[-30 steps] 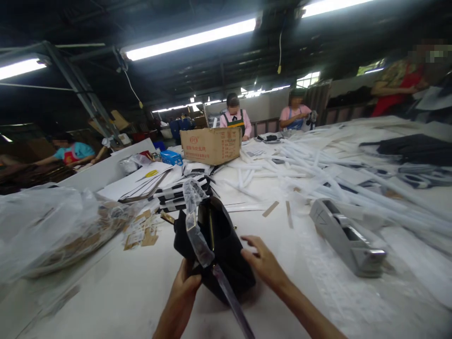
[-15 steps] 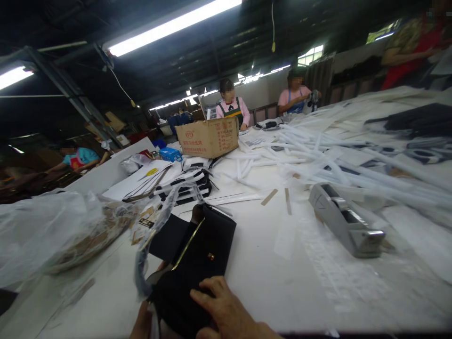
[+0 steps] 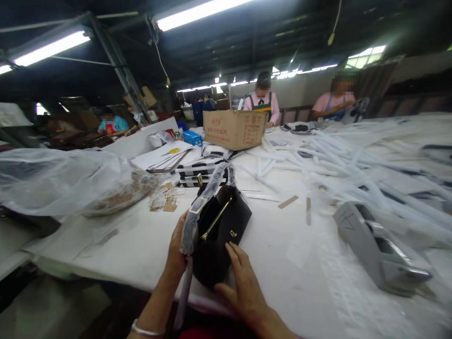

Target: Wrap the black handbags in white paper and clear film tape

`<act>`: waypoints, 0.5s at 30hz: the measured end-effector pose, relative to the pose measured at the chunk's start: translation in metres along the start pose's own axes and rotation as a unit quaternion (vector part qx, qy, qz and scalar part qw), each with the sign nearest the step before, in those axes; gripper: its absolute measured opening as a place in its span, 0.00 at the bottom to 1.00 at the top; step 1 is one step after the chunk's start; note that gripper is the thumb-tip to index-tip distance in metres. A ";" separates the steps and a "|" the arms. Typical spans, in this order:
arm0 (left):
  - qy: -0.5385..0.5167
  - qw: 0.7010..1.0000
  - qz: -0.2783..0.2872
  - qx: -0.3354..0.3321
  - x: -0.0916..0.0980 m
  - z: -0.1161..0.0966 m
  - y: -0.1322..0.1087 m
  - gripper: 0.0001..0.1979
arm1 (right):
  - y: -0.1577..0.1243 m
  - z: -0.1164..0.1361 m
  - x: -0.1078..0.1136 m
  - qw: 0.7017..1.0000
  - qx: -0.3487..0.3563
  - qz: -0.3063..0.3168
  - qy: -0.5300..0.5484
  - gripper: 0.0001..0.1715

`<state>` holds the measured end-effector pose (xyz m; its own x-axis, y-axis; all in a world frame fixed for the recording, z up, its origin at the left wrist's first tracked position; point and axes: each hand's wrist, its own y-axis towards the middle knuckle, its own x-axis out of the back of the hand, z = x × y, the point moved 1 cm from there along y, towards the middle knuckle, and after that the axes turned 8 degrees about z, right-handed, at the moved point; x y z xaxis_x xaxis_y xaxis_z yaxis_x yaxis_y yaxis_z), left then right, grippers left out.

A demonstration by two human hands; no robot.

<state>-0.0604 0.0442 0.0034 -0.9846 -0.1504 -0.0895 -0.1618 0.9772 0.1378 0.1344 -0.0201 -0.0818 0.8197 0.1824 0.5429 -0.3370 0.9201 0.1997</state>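
A black handbag (image 3: 221, 235) with a gold zipper and a gold clasp rests tilted at the table's front edge, its top open. Its strap (image 3: 208, 193) is wrapped in clear plastic and arches over the left side. My left hand (image 3: 177, 247) grips the bag's left side, near the wrapped strap; some of its fingers are hidden behind the bag. Against the front face below the clasp lies my right hand (image 3: 243, 278), thumb and fingers apart.
A grey tape dispenser (image 3: 381, 249) stands at right, near white tubes (image 3: 339, 162). Beyond the bag are striped wrapped pieces (image 3: 203, 169) and a cardboard box (image 3: 235, 129). Plastic sacking (image 3: 70, 181) covers the left. Several people sit farther back.
The view has swung left, so the scene sits farther right. The bag has turned more upright and its flap no longer hangs out at the left. More of both hands shows.
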 end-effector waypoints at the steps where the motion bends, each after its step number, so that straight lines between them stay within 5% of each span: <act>1: -0.024 1.000 0.006 0.006 -0.003 -0.006 -0.002 0.35 | 0.001 -0.002 0.002 1.000 0.006 -0.001 0.000 0.52; 5: -0.065 0.995 0.082 -0.004 0.000 -0.026 -0.015 0.44 | 0.009 -0.011 0.027 0.997 0.060 -0.056 0.003 0.34; 8: 0.007 0.994 0.109 -0.024 0.009 -0.024 -0.031 0.53 | 0.029 -0.020 0.062 0.991 0.042 -0.129 0.013 0.25; 11: 0.124 0.990 0.066 -0.003 0.007 -0.012 -0.048 0.56 | 0.064 -0.036 0.101 0.981 -0.057 -0.182 0.047 0.23; 15: 0.188 0.981 -0.004 0.045 -0.006 0.001 -0.056 0.44 | 0.120 -0.069 0.129 0.959 -0.177 -0.182 0.127 0.35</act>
<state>-0.0455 -0.0092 -0.0047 -0.9413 -0.1860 0.2816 -0.1795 0.9825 0.0492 0.2316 0.1375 -0.0441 0.9545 -0.1360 0.2656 0.1344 0.9906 0.0240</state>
